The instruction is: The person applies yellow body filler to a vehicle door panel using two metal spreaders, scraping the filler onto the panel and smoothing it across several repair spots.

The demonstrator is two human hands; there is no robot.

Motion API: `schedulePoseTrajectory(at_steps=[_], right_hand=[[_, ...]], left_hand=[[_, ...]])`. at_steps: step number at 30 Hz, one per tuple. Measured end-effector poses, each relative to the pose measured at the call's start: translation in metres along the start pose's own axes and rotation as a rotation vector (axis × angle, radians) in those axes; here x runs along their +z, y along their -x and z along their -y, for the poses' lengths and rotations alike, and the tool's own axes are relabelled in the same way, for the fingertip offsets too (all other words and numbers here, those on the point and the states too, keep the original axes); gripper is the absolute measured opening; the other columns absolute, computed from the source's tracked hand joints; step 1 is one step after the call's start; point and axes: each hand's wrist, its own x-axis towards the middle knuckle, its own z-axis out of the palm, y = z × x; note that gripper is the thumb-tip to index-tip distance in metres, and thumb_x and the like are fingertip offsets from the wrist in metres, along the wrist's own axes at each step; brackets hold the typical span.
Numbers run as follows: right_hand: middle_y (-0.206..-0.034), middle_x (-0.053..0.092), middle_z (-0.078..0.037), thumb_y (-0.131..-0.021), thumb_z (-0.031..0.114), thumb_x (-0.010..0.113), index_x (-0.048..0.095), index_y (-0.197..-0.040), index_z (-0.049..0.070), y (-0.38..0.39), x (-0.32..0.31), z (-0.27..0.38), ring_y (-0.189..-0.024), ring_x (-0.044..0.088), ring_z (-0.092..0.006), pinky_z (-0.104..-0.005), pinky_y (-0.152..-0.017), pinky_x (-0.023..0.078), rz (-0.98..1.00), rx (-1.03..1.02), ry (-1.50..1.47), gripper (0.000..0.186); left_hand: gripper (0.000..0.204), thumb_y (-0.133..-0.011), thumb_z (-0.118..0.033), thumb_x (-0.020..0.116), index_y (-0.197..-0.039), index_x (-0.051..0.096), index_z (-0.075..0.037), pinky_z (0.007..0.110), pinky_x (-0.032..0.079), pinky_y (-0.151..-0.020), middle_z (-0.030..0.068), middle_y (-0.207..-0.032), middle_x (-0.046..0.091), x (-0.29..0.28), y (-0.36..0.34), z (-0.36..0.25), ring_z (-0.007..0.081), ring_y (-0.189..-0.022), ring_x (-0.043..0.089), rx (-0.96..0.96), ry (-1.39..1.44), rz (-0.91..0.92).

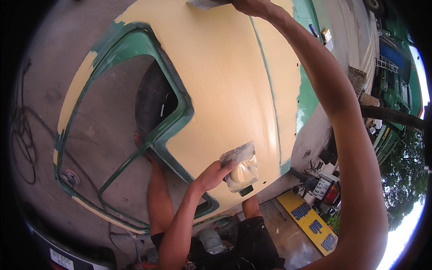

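Note:
My left hand (pixel 212 176) grips a flat, smeared palette (pixel 238 154), thumb on top, with a mound of cream putty (pixel 243 172) on it. The palette is over the near end of a large green vehicle door (pixel 229 85), mostly coated in smooth cream filler. Stretched to the far end, my right hand (pixel 254 6) holds a thin grey putty spreader (pixel 206 4) at the panel's surface. The top of the picture cuts off part of that hand and the spreader. Bare green paint (pixel 308 101) shows along the right edge.
The door's window opening has a green frame (pixel 183 105), with a black tyre (pixel 148 96) seen through it. Coiled hose (pixel 22 141) lies at the left. A grey can (pixel 211 240) stands between my legs. Right of me are a yellow signboard (pixel 310 222) and a motorbike (pixel 330 193).

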Motion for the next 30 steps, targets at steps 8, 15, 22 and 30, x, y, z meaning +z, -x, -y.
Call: schedulePoseTrajectory(at_steps=[8, 15, 22, 30], right_hand=[[-0.119, 0.063, -0.010, -0.083, -0.006, 0.050, 0.065, -0.128, 0.024, 0.148, 0.045, 0.037, -0.113, 0.056, -0.0299, -0.0471, -0.100, 0.041, -0.022, -0.022, 0.019, 0.056], [-0.130, 0.054, -0.007, -0.079, -0.004, 0.062, 0.052, -0.139, 0.040, 0.287, 0.113, 0.062, -0.126, 0.046, -0.0273, -0.0512, -0.102, 0.037, 0.008, 0.023, 0.168, 0.076], [-0.134, 0.051, -0.007, -0.075, 0.001, 0.066, 0.053, -0.139, 0.039, 0.411, 0.149, 0.112, -0.130, 0.044, -0.0281, -0.0518, -0.111, 0.030, 0.051, 0.121, 0.090, 0.076], [-0.133, 0.050, -0.006, -0.079, 0.011, 0.063, 0.055, -0.137, 0.038, 0.551, 0.195, 0.167, -0.131, 0.044, -0.0265, -0.0575, -0.111, 0.027, 0.061, 0.232, -0.041, 0.065]], left_hand=[[0.065, -0.099, -0.055, 0.050, -0.127, 0.058, 0.003, 0.029, 0.048, -0.083, 0.0074, -0.110, 0.065, 0.026, -0.008, 0.035, 0.0130, -0.096, 0.056, -0.280, -0.192, 0.183], [0.060, -0.102, -0.050, 0.047, -0.128, 0.058, 0.002, 0.029, 0.047, -0.086, 0.0061, -0.112, 0.065, 0.041, -0.008, 0.078, 0.0131, -0.100, 0.055, -0.360, -0.099, 0.275], [0.062, -0.101, -0.055, 0.045, -0.117, 0.063, 0.001, 0.027, 0.047, -0.072, 0.0042, -0.096, 0.063, 0.057, 0.001, 0.107, 0.0105, -0.084, 0.055, -0.388, -0.057, 0.171], [0.062, -0.099, -0.056, 0.048, -0.127, 0.056, -0.001, 0.022, 0.041, -0.069, -0.0008, -0.104, 0.059, 0.066, -0.003, 0.137, 0.0064, -0.087, 0.048, -0.480, -0.088, 0.073]])
